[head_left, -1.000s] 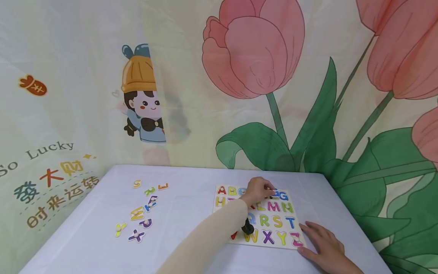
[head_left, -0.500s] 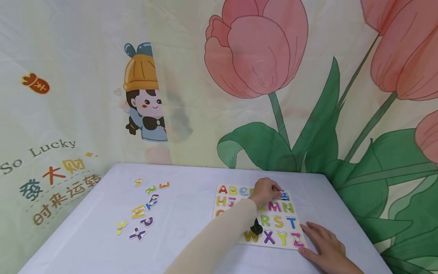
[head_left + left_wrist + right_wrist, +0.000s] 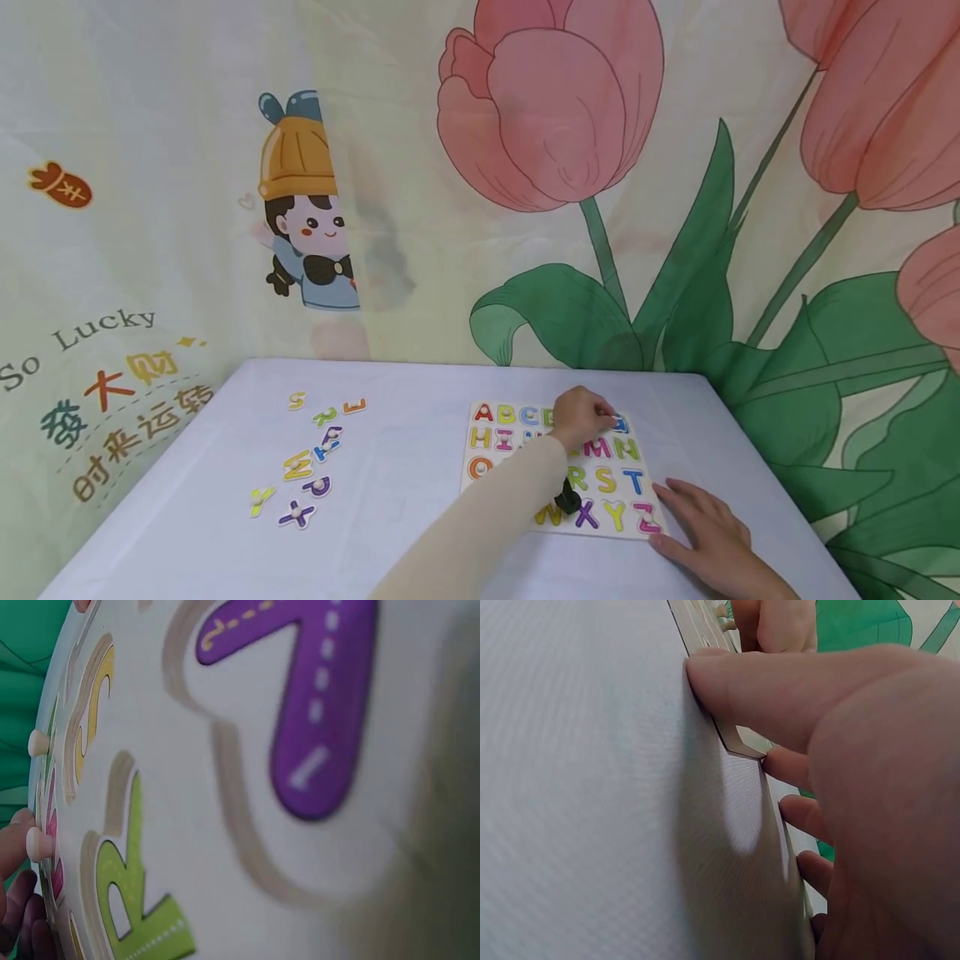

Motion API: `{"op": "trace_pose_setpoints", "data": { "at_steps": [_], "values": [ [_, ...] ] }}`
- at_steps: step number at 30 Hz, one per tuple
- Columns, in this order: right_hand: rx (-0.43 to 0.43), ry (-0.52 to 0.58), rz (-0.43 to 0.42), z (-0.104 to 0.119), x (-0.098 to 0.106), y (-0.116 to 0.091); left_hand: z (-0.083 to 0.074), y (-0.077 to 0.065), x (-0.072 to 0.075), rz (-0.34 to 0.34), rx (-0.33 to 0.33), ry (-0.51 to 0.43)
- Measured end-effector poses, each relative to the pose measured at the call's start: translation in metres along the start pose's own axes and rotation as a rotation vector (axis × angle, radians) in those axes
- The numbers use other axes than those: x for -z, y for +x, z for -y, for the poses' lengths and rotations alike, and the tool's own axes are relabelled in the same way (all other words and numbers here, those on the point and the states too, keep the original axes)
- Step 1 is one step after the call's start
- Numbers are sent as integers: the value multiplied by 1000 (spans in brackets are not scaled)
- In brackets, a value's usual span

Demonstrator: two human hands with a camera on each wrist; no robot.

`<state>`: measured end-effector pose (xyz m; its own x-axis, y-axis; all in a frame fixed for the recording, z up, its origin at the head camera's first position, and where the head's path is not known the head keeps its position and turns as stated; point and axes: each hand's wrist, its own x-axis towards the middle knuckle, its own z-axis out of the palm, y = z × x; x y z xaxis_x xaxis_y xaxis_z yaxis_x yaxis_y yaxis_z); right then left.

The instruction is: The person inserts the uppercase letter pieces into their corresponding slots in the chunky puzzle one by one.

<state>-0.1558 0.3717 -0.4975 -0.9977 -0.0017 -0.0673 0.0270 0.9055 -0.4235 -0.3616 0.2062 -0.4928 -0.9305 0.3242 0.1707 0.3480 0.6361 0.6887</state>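
Observation:
My left hand (image 3: 581, 417) reaches across the alphabet puzzle board (image 3: 600, 533) to its far right corner. Thumb and fingers pinch a blue letter G piece (image 3: 620, 425), which lies over the G spot in the top row. The hand and sleeve hide the middle of the board. At the near right corner rests my right hand (image 3: 703, 533), fingers spread along the side edge. Its thumb (image 3: 712, 675) touches the board's edge in the right wrist view. Bare printed recesses, such as the green R (image 3: 139, 900), show in the left wrist view.
Several loose knobbed letters lie on the left of the white-covered table (image 3: 187, 550): a purple X (image 3: 297, 514), a yellow Y (image 3: 260, 501), a purple P (image 3: 317, 486), and others behind them. A tulip-printed cloth (image 3: 405, 167) hangs behind the table.
My left hand has shifted right with the letter G piece, from left of the G spot to over it. My right hand stays at the board's corner. The head view has swayed slightly.

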Motion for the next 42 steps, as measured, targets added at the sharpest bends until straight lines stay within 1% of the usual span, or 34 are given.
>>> {"op": "trace_pose_setpoints", "data": {
  "at_steps": [5, 10, 13, 15, 18, 21, 23, 25, 26, 28, 31, 33, 35, 37, 40, 42],
  "values": [
    [5, 5, -5, 1, -1, 0, -1, 0, -1, -16, 14, -8],
    [5, 15, -5, 4, -2, 0, -3, -3, 0, -17, 54, -14],
    [6, 17, -4, 5, -2, 1, -3, -4, 1, -21, 67, -23],
    [5, 18, -2, 5, -2, 1, -3, -4, 1, -20, 62, -16],
    [4, 24, 2, 6, -2, 1, -1, -4, 3, -9, 33, 6],
    [8, 26, -1, 5, -2, 1, 2, -3, 5, 16, 6, 3],
    [11, 27, -5, 5, -2, 1, 4, -2, 7, 46, -2, -21],
    [13, 23, -7, 6, -2, 1, 3, -4, 15, 96, 3, -46],
    [15, 22, -9, 6, -2, 1, 4, -5, 19, 121, -4, -46],
    [9, 23, -4, 6, -1, 1, 2, -7, 32, 191, -17, -46],
    [12, 20, -5, 5, 0, 0, 4, -8, 51, 295, -117, -24],
    [9, 21, -5, 4, -1, 0, 8, -7, 63, 340, -186, -20],
    [10, 22, -8, 3, -1, -1, 17, -6, 75, 350, -244, -37],
    [8, 26, -6, 3, -1, -2, 26, -6, 88, 333, -262, -63],
    [17, 23, -11, 3, 0, -2, 39, -8, 113, 273, -265, -78],
    [24, 15, -22, 2, 1, -3, 48, -10, 133, 230, -244, -84]
  ]
}}
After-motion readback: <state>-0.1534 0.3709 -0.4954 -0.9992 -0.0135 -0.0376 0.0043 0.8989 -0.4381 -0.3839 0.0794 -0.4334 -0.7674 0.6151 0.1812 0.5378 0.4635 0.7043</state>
